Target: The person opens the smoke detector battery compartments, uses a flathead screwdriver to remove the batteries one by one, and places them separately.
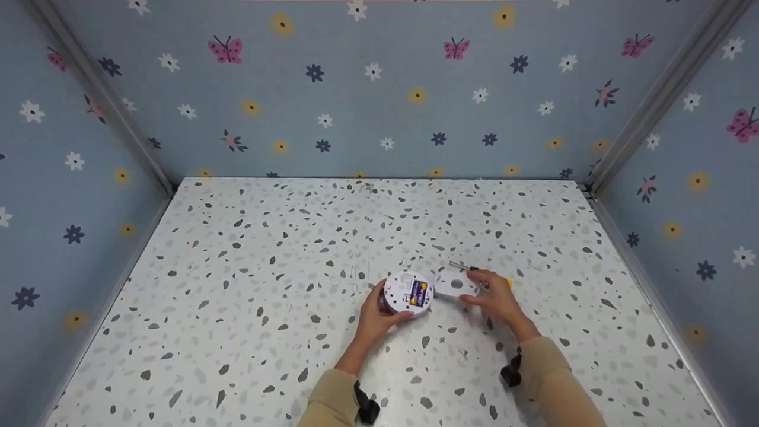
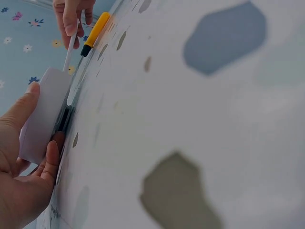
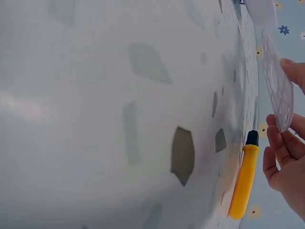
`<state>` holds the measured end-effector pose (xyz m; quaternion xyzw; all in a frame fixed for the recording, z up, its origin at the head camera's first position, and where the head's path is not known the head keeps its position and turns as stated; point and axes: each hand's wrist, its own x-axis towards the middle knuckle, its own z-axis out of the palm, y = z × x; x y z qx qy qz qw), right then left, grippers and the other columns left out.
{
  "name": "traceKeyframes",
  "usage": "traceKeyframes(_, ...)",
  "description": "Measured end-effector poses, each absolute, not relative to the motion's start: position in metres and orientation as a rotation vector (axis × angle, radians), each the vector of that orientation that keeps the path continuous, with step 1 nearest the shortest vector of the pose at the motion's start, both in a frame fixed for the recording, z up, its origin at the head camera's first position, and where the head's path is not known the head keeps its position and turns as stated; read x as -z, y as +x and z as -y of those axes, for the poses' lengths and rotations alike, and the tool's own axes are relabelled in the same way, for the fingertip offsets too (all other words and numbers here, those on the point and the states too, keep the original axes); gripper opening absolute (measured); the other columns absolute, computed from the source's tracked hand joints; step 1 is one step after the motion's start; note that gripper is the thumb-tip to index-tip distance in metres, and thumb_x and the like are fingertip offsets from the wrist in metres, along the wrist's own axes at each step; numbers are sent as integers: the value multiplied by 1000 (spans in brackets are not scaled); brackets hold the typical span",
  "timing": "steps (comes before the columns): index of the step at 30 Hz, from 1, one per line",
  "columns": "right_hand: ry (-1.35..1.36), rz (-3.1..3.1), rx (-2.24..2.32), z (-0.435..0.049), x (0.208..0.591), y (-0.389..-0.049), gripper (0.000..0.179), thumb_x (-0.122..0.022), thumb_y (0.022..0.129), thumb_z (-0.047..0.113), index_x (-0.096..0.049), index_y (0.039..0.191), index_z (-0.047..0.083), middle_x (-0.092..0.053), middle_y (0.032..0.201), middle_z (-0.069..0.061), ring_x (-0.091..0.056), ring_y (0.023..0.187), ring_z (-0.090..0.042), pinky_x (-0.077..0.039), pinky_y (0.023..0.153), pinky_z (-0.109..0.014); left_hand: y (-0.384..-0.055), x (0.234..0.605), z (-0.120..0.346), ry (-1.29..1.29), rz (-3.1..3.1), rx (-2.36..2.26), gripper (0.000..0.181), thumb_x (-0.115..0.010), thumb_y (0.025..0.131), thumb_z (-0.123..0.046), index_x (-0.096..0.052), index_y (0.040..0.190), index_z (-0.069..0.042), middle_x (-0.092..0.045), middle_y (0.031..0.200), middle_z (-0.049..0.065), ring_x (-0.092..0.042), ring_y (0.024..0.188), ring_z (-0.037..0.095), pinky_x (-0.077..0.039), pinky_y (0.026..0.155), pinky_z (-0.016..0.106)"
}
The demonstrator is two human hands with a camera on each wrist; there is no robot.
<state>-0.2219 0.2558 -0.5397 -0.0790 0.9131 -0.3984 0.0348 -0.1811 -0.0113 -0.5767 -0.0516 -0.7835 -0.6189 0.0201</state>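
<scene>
Round device [image 1: 408, 293] gripped in left hand [image 1: 375, 319], apparently just above table [image 1: 249, 332].

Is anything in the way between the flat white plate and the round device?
Nothing visible: the plate, in the right hand, is close beside the device, in the left hand. The yellow-handled tool lies outside that path.

Round white device [image 1: 401, 292], one: dark purple-and-yellow label [image 1: 418, 293] on its upward face, small print [image 1: 408, 279] set beside it, none of the lettering legible from where I stand.
</scene>
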Motion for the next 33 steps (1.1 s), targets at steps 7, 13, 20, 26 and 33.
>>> traceKeyframes(7, -256, -2799, 1187, -254, 543, -226, 59, -76, 69, 23, -54, 118, -1, -51, 120, -17, -45, 112, -31, -37, 94, -42, -182, 578, 11, -145, 2420, 1962, 92, -80, 60, -25, -32, 134, -1, -45, 124, 18, -55, 82, 20, -49, 73, 26)
traceKeyframes(13, -166, -2751, 1148, -250, 543, -229, 61, -75, 69, 24, -51, 121, 1, -50, 123, -15, -43, 113, -30, -34, 96, -43, -183, 580, 10, -167, 2388, 1981, 91, -80, 60, -20, -32, 133, 2, -44, 125, 21, -55, 77, 22, -50, 71, 29)
traceKeyframes(20, -103, -2745, 1101, -247, 543, -232, 62, -75, 70, 25, -50, 123, 4, -49, 124, -13, -42, 115, -28, -33, 98, -43, -182, 577, 11, -165, 2414, 1950, 92, -80, 59, -26, -32, 133, 2, -44, 126, 20, -55, 86, 22, -47, 77, 26)
traceKeyframes(26, -85, -2735, 1077, -244, 544, -234, 62, -76, 69, 21, -51, 123, 5, -48, 125, -13, -40, 117, -28, -30, 99, -44, -182, 576, 11, -164, 2405, 1967, 92, -80, 60, -24, -31, 133, 2, -42, 128, 21, -54, 93, 27, -47, 80, 28)
traceKeyframes(33, -111, -2757, 1071, -245, 544, -233, 61, -75, 70, 20, -50, 123, 1, -47, 125, -16, -40, 116, -30, -31, 98, -45, -182, 576, 11, -156, 2404, 1976, 93, -80, 60, -23, -30, 134, 2, -41, 129, 21, -53, 98, 28, -46, 84, 29)
